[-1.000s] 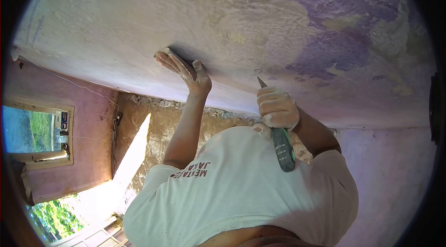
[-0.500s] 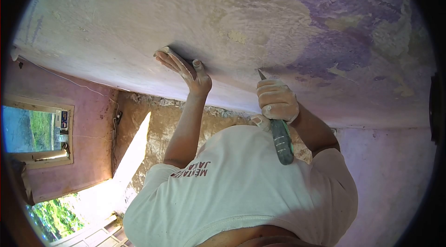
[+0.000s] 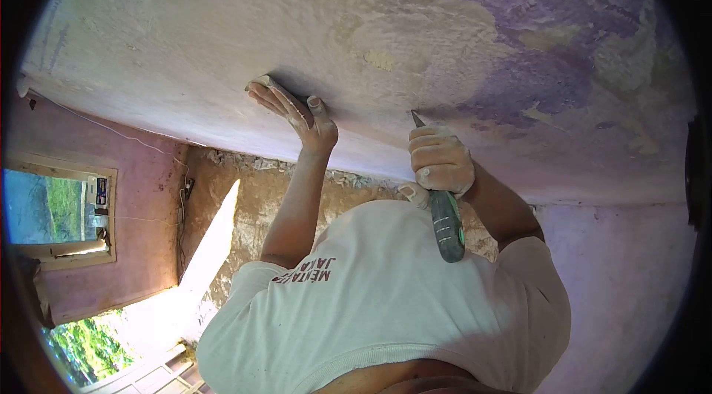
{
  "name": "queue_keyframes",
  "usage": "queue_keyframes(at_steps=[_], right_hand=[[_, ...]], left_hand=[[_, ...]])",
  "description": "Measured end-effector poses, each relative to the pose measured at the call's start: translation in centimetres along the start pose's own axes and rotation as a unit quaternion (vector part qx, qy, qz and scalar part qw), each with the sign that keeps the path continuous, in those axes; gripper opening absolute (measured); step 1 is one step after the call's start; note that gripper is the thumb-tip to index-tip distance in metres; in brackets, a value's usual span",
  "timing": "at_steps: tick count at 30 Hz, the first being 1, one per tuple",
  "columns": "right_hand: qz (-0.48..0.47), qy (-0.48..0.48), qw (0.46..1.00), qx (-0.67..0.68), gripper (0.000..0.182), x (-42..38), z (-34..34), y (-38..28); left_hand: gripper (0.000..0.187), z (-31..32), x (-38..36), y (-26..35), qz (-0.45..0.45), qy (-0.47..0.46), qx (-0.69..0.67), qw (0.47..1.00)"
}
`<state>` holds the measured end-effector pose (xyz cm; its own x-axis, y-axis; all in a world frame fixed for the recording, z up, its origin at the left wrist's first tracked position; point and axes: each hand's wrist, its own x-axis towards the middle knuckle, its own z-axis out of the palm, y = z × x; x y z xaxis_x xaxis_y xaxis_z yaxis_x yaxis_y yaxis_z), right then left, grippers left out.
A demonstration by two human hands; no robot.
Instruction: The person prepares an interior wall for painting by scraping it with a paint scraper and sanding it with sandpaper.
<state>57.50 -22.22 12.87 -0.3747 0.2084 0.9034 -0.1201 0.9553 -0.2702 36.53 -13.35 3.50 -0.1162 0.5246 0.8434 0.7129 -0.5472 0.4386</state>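
Observation:
My left hand [image 3: 308, 116] is raised against a plastered surface [image 3: 445, 31] with patches of pale filler and purple paint. A folded, dusty sheet that looks like sandpaper [image 3: 276, 88] is between my fingers and thumb, its dark side turned to the plaster. To the right, my right hand [image 3: 443, 160] is wrapped in a fist round a scraper [image 3: 447, 227] with a dark green and black handle. Its narrow metal tip [image 3: 417, 119] points up at the plaster, close to the purple patch. Both hands are covered in pale dust.
My white shirt [image 3: 386, 283] fills the lower middle. A pink wall [image 3: 144, 194] with a window [image 3: 55, 205] stands to the left, with a thin cable [image 3: 122, 132] along its top. Bare brown wall [image 3: 256, 201] shows behind my left arm, and a pale purple wall [image 3: 608, 283] at the right.
My right hand has shifted very slightly to the left, and the scraper's handle has swung a little left and turned. My left hand has stayed where it was.

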Motion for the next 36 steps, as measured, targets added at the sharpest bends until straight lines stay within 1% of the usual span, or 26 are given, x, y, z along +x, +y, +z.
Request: queue_keyframes(at_steps=[1, 4, 7, 8, 11, 13, 15, 16, 19, 22, 25, 26, 29, 32, 35, 36], right_hand=[[0.016, 0.002, 1.000, 0.009, 0.033, 0.2, -0.1, 0.1], [0.000, -0.037, 0.998, 0.049, 0.030, -0.5, 0.0, -0.6], [-0.008, -0.033, 0.999, 0.008, 0.033, -0.4, 0.2, 0.0], [0.066, 0.005, 0.997, 0.038, 0.033, -1.2, 0.4, 0.8], [0.057, -0.018, 0.998, 0.024, 0.033, -1.1, 0.9, 0.8], [0.017, -0.049, 0.998, 0.032, 0.033, -0.4, 0.7, -0.3], [-0.018, -0.068, 0.997, 0.029, 0.032, 0.6, 0.3, -1.2], [-0.043, -0.026, 0.998, -0.027, 0.032, 0.0, 0.5, -0.3], [0.020, -0.029, 0.999, -0.005, 0.032, -0.3, 0.0, 0.2], [-0.007, -0.028, 0.999, 0.046, 0.031, 0.2, 0.3, -0.9], [0.018, -0.046, 0.999, -0.012, 0.032, 0.1, -0.2, 0.0], [0.024, -0.007, 1.000, 0.003, 0.032, -0.3, 0.3, 0.1], [0.031, -0.050, 0.998, 0.011, 0.033, 0.0, -0.3, -0.6], [-0.005, -0.072, 0.997, 0.028, 0.032, 0.7, -0.2, -1.4], [0.020, -0.053, 0.998, -0.002, 0.030, 0.3, -0.3, -0.2], [0.011, -0.036, 0.999, -0.004, 0.030, 0.1, 0.0, -0.2]], left_hand=[[0.076, 0.0, 0.1, -0.1, 0.003, 0.002, 0.002, 1.000], [0.076, -0.1, 0.0, -0.1, -0.005, -0.003, 0.001, 1.000], [0.075, 0.0, 0.1, -0.1, 0.001, 0.004, 0.003, 1.000], [0.075, -0.1, 0.0, 0.0, 0.004, 0.001, 0.001, 1.000], [0.074, -0.2, 0.2, -0.1, 0.011, 0.004, -0.001, 1.000], [0.073, -0.2, 0.0, -0.3, 0.012, 0.005, -0.001, 1.000], [0.069, 0.0, 0.1, -0.2, 0.024, 0.026, -0.019, 0.999], [0.066, 0.1, 0.2, -0.1, 0.032, 0.035, -0.030, 0.998], [0.074, -0.1, 0.0, -0.1, 0.006, 0.005, -0.006, 1.000], [0.074, 0.0, -0.1, -0.4, 0.008, 0.004, -0.003, 1.000], [0.074, -0.1, 0.0, -0.1, 0.004, 0.002, 0.003, 1.000], [0.074, -0.1, -0.1, -0.1, 0.006, 0.000, 0.002, 1.000], [0.074, -0.2, -0.1, -0.3, 0.015, 0.002, 0.002, 1.000], [0.074, -0.1, 0.0, -0.3, 0.014, 0.004, 0.003, 1.000], [0.074, 0.0, 0.0, -0.2, 0.009, 0.000, 0.004, 1.000], [0.074, -0.1, 0.1, -0.2, 0.009, -0.001, 0.004, 1.000]])
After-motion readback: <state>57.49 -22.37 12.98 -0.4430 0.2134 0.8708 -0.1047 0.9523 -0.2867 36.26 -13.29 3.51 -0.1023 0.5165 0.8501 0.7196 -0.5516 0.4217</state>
